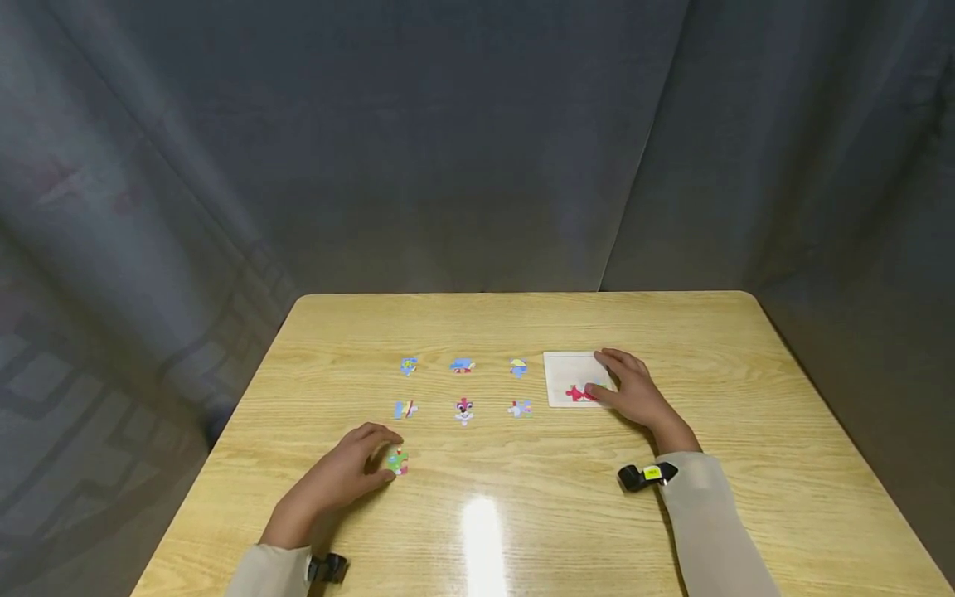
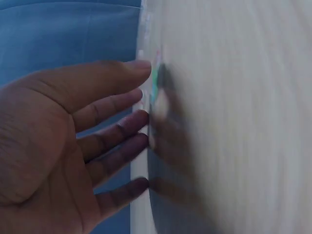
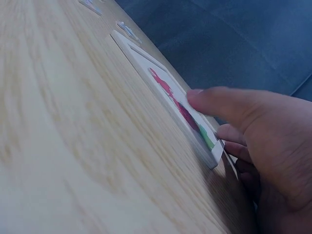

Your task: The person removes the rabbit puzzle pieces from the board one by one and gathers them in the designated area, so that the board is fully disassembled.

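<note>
My left hand point(image 1: 339, 478) rests relaxed, fingertips on a small green puzzle piece point(image 1: 397, 460); my right hand point(image 1: 632, 393) lies flat, holding the white cardboard tray point(image 1: 567, 369), whose red piece point(image 1: 576, 394) is half hidden.

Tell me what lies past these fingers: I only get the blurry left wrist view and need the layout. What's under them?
Observer: The left hand touches a small green-and-red puzzle piece on the pale wooden table.
Operator: Any other pieces?
Observer: Six small colourful loose pieces lie in two rows beyond it.
Operator: And the other hand?
Observer: The right hand rests on a white square puzzle board bearing a red piece.
</note>
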`<state>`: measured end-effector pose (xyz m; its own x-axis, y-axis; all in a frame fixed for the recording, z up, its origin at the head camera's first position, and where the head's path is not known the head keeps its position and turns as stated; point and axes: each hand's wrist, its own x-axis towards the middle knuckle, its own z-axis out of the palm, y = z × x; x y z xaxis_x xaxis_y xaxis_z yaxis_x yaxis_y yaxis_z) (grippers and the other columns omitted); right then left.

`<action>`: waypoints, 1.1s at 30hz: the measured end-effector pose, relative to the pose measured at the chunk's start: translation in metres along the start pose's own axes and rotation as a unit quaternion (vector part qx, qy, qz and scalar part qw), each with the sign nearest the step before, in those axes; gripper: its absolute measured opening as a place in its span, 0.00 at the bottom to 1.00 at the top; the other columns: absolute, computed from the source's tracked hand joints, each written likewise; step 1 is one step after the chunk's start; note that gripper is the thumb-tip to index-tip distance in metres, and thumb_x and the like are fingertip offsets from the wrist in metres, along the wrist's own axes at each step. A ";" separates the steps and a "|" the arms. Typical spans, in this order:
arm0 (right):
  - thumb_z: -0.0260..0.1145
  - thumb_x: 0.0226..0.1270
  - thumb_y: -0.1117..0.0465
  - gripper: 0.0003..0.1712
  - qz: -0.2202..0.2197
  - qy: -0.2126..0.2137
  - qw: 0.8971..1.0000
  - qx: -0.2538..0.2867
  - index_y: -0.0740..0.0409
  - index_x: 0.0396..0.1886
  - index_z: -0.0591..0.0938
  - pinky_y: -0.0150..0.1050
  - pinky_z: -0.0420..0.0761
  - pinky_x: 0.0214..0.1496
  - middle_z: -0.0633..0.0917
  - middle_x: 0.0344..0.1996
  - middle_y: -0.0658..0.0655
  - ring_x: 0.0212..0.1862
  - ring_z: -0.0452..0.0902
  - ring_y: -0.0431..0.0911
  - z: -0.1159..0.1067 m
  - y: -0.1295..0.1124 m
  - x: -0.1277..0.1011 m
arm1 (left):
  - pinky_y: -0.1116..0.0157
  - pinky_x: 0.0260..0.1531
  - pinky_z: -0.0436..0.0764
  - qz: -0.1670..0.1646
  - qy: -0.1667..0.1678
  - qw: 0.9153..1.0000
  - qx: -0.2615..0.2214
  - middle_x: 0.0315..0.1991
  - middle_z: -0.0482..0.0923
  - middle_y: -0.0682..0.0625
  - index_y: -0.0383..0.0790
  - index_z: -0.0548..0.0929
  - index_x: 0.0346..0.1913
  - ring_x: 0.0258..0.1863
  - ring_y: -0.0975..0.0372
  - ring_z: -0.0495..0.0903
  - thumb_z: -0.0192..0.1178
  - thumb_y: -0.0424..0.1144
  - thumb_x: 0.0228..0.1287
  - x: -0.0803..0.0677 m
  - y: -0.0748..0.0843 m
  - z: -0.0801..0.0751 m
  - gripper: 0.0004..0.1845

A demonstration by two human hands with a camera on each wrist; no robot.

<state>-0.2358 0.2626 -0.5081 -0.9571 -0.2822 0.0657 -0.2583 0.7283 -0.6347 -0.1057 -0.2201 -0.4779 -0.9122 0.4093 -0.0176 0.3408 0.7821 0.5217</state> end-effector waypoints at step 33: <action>0.61 0.71 0.58 0.35 0.004 0.015 1.000 0.003 0.64 0.73 0.63 0.64 0.53 0.69 0.59 0.72 0.65 0.73 0.46 0.63 -0.005 -0.003 0.003 | 0.57 0.62 0.71 0.120 0.021 0.992 -0.034 0.68 0.63 0.54 0.49 0.63 0.72 0.68 0.58 0.62 0.58 0.49 0.70 0.145 0.129 0.036 0.31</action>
<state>-0.2385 0.2624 -0.5020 -0.9630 -0.2561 0.0838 -0.2490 0.7267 -0.6402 -0.1859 -0.0428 -0.4435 -0.8164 0.5581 0.1484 0.5336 0.6307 0.5634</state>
